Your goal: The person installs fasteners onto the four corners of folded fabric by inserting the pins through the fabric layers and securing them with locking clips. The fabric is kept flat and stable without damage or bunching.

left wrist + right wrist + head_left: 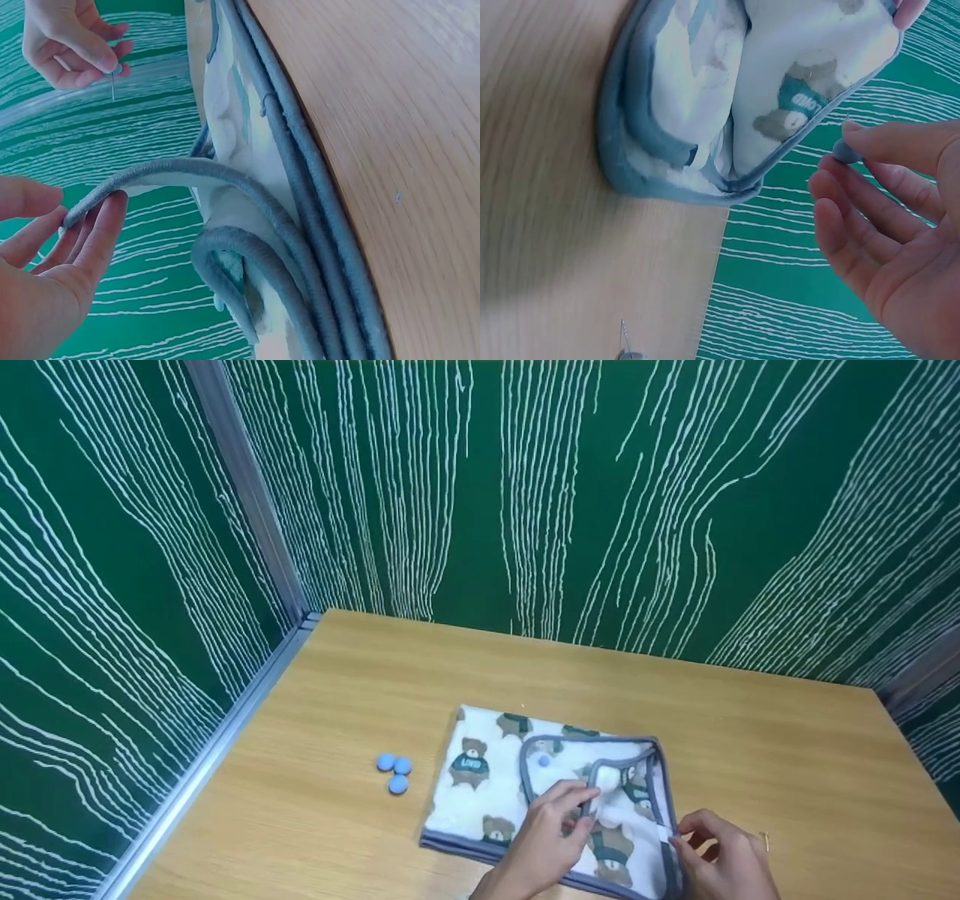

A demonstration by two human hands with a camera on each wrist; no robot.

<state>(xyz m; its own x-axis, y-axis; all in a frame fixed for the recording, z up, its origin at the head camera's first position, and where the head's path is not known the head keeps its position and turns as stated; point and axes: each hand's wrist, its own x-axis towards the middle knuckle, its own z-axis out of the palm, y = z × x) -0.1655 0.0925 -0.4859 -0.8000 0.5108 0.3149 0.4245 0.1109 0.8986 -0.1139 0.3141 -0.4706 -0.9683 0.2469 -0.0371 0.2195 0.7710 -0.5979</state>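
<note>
Left hand (546, 834) pinched a raised flap (180, 166) of the grey-edged, bear-print white cloth blanket (510, 774); right hand (726, 851), just beside its right edge, pinched a blue ball-headed metal pin (846, 151), pointing left toward that flap.

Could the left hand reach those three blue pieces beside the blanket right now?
Probably not yet: the left hand pinches a raised blanket edge. Once released, the way looks free: the blue pieces lie uncovered on the table.
</note>
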